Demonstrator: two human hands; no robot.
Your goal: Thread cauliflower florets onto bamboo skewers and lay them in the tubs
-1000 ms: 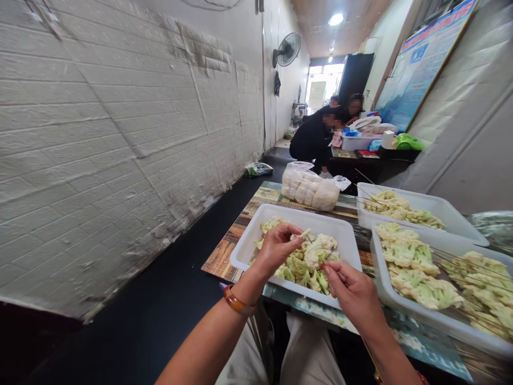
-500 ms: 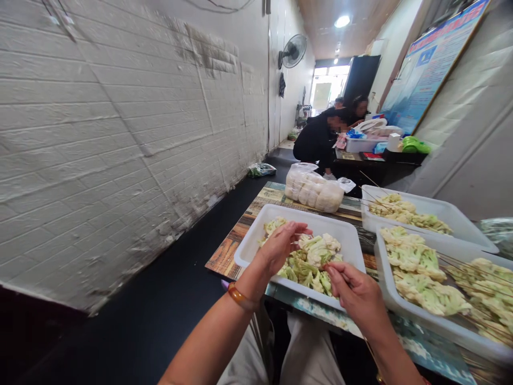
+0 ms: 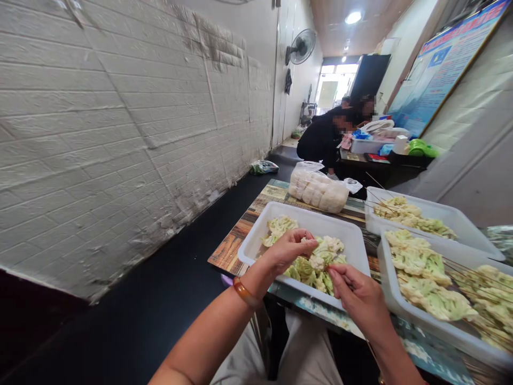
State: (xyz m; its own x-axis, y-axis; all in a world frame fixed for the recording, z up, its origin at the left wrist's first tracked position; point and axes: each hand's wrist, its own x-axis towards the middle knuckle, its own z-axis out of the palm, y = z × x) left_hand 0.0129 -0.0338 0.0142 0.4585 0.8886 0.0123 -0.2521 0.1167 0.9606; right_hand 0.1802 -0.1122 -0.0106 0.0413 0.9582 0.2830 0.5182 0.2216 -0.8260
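My left hand [image 3: 292, 248] reaches over a white plastic tub [image 3: 245, 251]. Its thumb and fingers are closed at the edge of a pale cauliflower floret [image 3: 329, 247]; the exact contact is partly hidden. Just right of it, my right hand [image 3: 356, 287] pinches a thin bamboo skewer [image 3: 372, 350], whose back end shows below the wrist. The skewer's front end points at the floret, and I cannot make out its tip. Loose greenish cauliflower pieces [image 3: 306, 274] lie in the tub beneath both hands, with more at its far left corner.
At right, a second tub [image 3: 388, 267] holds skewered cauliflower [image 3: 420, 256]; another tub [image 3: 473, 224] stands behind it. A clear bag of pale round items [image 3: 318, 190] sits at the table's far side. Beyond, people in dark clothes [image 3: 320, 139] bend by another table. A white wall [image 3: 160, 133] runs left.
My left hand's fingers, earlier spread above the cauliflower, have come down and closed at the floret. The right hand stays almost in place. The view has shifted slightly.
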